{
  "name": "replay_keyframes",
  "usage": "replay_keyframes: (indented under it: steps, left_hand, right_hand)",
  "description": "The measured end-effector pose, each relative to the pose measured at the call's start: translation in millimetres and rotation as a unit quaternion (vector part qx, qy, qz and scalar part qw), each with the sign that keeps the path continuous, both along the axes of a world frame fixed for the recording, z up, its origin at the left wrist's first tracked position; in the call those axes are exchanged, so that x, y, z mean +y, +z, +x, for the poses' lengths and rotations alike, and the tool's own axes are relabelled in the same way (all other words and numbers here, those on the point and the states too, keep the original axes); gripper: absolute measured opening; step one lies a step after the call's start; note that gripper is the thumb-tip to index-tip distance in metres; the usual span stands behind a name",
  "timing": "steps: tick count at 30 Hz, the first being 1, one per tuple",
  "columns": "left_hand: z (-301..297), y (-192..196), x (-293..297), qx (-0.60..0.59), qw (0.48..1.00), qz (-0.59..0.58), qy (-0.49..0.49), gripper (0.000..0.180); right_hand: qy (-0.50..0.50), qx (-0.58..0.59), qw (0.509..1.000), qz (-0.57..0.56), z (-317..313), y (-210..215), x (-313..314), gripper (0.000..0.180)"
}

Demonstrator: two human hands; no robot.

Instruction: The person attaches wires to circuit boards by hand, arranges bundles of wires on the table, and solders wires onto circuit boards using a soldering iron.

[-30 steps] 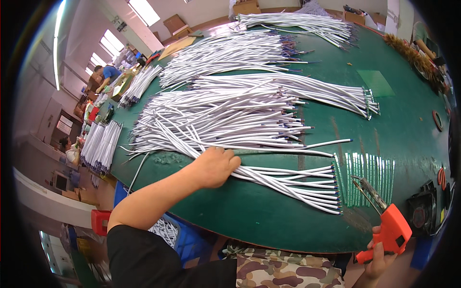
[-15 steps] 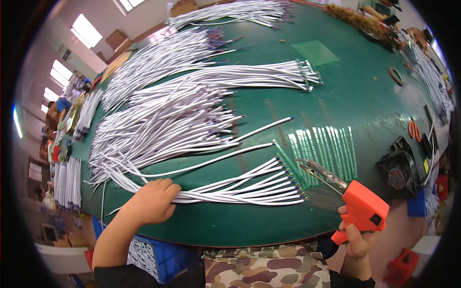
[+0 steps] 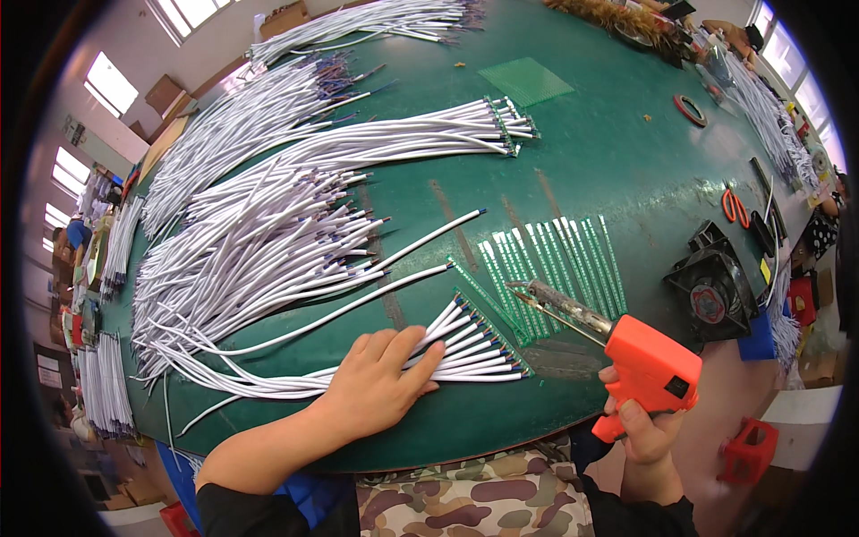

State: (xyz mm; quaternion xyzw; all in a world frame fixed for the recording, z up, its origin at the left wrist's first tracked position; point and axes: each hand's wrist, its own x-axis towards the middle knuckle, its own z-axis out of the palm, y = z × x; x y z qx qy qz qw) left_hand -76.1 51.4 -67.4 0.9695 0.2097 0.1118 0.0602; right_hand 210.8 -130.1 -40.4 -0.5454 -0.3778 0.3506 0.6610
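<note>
My left hand is closed over a bundle of white cables, partway along their length. Beyond my fingers the cables fan out, and their coloured wire ends meet a narrow green circuit board strip. In my right hand is an orange soldering gun, its metal tip pointing left, above several more green strips laid side by side. One single cable lies just beyond the bundle, its end by another green strip.
A large pile of loose white cables fills the left of the green table. Behind it lies a cable bundle with boards at its ends. On the right are a black fan, orange-handled scissors and a tape roll. A red stool stands on the floor.
My left hand has slid right along the cables, closer to their wired ends. The whole view has shifted, so the table's contents appear further left. The soldering gun stays in my right hand.
</note>
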Motion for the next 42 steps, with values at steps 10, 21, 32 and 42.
replay_keyframes:
  steps: [10,21,32,42]
  left_hand:
    - [-15.3,23.5,13.5,-0.03,0.992,-0.118,-0.021,0.045]
    - [-14.8,-3.7,56.7,-0.032,0.995,0.013,0.098,0.026]
    - [-22.3,7.6,64.3,-0.027,0.998,0.039,0.05,0.029]
    - [-74.6,81.0,162.5,-0.142,0.956,0.15,0.208,0.019]
  right_hand:
    - [0.019,0.002,1.0,0.004,-0.3,-4.3,5.4,0.046]
    - [-0.008,0.02,1.0,-0.008,-6.4,-7.9,1.9,0.054]
    - [0.006,-0.036,0.999,0.006,0.4,-16.4,2.5,0.058]
    - [-0.024,-0.019,1.0,-0.005,4.7,-19.1,-0.3,0.059]
